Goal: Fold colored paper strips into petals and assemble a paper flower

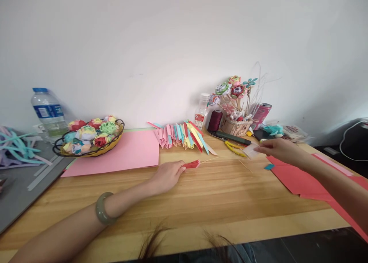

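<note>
My left hand (169,175) is closed on a small folded red paper piece (192,165), held just above the wooden table. From its right end a thin yellowish wire or thread (212,159) runs toward the right. My right hand (274,148) pinches a small translucent packet (250,151); what it contains is too small to tell. Just left of the packet lie yellow-handled pliers (234,148), partly hidden by it. Another thin strand (245,166) rests on the table below. A row of folded paper strips in several colours (178,136) lies behind my left hand.
A basket of paper flowers (89,152) sits on pink paper (140,152) at left, near a water bottle (48,113). At the back stand a thread spool (215,120), a small jar (201,111) and a flower pot (236,126). Red paper sheets (299,178) lie under my right arm.
</note>
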Demonstrator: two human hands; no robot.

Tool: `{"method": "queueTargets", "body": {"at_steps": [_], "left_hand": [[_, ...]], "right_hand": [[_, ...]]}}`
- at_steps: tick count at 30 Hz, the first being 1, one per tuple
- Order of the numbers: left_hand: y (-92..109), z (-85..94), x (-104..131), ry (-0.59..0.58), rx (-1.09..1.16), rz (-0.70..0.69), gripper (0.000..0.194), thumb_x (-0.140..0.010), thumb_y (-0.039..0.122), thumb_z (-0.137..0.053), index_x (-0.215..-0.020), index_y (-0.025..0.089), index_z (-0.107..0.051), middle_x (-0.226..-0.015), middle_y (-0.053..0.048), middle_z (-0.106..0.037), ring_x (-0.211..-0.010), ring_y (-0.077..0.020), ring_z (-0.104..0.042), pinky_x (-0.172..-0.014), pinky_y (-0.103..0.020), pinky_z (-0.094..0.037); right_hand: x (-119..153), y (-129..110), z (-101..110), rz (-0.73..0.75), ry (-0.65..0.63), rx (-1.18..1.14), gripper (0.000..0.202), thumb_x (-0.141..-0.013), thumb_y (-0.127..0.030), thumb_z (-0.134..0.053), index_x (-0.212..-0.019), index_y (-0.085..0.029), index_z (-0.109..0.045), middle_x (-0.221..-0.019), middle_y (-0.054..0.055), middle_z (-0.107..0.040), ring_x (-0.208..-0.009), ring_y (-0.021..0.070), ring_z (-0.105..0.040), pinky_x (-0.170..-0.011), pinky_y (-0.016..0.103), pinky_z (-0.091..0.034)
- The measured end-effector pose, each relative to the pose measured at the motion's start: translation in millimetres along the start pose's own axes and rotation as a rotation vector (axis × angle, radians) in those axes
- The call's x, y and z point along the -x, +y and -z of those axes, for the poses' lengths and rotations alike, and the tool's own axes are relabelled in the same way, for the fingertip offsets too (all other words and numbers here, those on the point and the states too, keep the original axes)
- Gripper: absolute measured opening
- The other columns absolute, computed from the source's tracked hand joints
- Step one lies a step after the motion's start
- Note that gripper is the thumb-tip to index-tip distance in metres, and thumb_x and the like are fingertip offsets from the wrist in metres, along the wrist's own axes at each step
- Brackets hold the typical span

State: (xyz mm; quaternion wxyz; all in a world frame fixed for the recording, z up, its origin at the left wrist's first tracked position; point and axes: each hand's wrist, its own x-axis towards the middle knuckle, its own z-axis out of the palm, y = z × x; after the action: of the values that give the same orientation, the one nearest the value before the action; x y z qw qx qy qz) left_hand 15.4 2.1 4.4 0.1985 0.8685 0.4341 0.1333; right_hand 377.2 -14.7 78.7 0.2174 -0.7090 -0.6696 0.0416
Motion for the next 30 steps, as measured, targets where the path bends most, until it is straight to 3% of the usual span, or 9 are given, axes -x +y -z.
{"method": "queueTargets", "body": {"at_steps": [1,2,6,10,15,20,23,30], "left_hand": [[0.1,0.2,0.0,-0.004,-0.003,-0.002,0.034,-0.091,0.036,-0.025,-0.091,0.019,-0.054,-0.088,-0.005,-0.064,-0.082,-0.0204,-0.058,-0.069,-0.028,-0.039],[0.2,0.5,0.0,-0.006,-0.006,-0.003,0.034,-0.091,0.036,-0.025,-0.091,0.019,-0.054,-0.088,-0.005,-0.064,-0.082,-0.0204,-0.059,-0.069,-0.028,-0.039],[0.6,1.5,0.0,-0.015,-0.028,-0.003,0.033,-0.091,0.036,-0.024,-0.088,0.019,-0.052,-0.085,-0.005,-0.064,-0.078,-0.0202,-0.059,-0.066,-0.028,-0.038],[0.0,0.5,-0.5,-0.005,-0.024,-0.008,0.033,-0.092,0.035,-0.025,-0.089,0.019,-0.053,-0.086,-0.005,-0.064,-0.081,-0.0201,-0.059,-0.068,-0.028,-0.039],[0.2,-0.3,-0.5,-0.011,-0.034,-0.013,0.034,-0.092,0.034,-0.024,-0.09,0.018,-0.054,-0.087,-0.006,-0.064,-0.081,-0.0204,-0.059,-0.068,-0.028,-0.039],[2.9,2.2,0.4,-0.007,-0.064,-0.008,0.034,-0.092,0.034,-0.024,-0.089,0.017,-0.054,-0.086,-0.007,-0.063,-0.078,-0.0205,-0.058,-0.067,-0.029,-0.039],[4.4,3.5,0.3,-0.009,-0.073,-0.012,0.034,-0.092,0.033,-0.024,-0.089,0.017,-0.055,-0.088,-0.007,-0.063,-0.079,-0.0205,-0.058,-0.067,-0.029,-0.039],[4.9,3.9,0.2,-0.019,-0.058,0.002,0.034,-0.092,0.033,-0.025,-0.091,0.017,-0.055,-0.087,-0.006,-0.063,-0.079,-0.0198,-0.058,-0.069,-0.029,-0.039]], "right_hand": [[0.7,-10.2,2.9,0.013,-0.106,0.116,0.036,-0.069,-0.052,-0.058,-0.051,-0.021,-0.056,-0.04,-0.002,-0.046,-0.041,0.0131,-0.043,-0.043,0.024,-0.028],[1.0,-21.1,5.6,0.02,-0.123,0.216,0.033,-0.074,-0.051,-0.053,-0.057,-0.022,-0.058,-0.045,-0.001,-0.051,-0.045,0.0147,-0.047,-0.045,0.025,-0.029],[-5.0,-61.8,4.8,0.084,-0.076,0.474,0.031,-0.079,-0.048,-0.047,-0.064,-0.024,-0.059,-0.065,0.002,-0.064,-0.06,0.0192,-0.056,-0.046,0.024,-0.027],[-26.8,-81.6,-18.1,0.282,-0.106,0.577,0.028,-0.084,-0.039,-0.043,-0.078,-0.023,-0.064,-0.087,0.006,-0.068,-0.076,0.0235,-0.061,-0.049,0.025,-0.03],[-51.6,-73.7,-49.8,0.331,-0.142,0.619,0.025,-0.084,-0.029,-0.044,-0.083,-0.02,-0.067,-0.088,0.01,-0.068,-0.081,0.0267,-0.062,-0.054,0.029,-0.037],[-40.6,-61.1,-52.1,0.293,-0.075,0.601,0.032,-0.086,-0.037,-0.039,-0.107,-0.024,-0.059,-0.102,0.007,-0.066,-0.086,0.0267,-0.061,-0.053,0.028,-0.038],[-28.1,-58.1,-49.0,0.295,-0.05,0.481,0.032,-0.087,-0.037,-0.034,-0.098,-0.025,-0.061,-0.101,0.005,-0.066,-0.087,0.0238,-0.061,-0.054,0.027,-0.038],[-40.8,-57.8,-63.2,0.311,-0.219,0.151,0.019,-0.078,-0.027,-0.046,-0.082,-0.021,-0.063,-0.084,0.005,-0.065,-0.076,0.0202,-0.059,-0.063,0.029,-0.042]]}}
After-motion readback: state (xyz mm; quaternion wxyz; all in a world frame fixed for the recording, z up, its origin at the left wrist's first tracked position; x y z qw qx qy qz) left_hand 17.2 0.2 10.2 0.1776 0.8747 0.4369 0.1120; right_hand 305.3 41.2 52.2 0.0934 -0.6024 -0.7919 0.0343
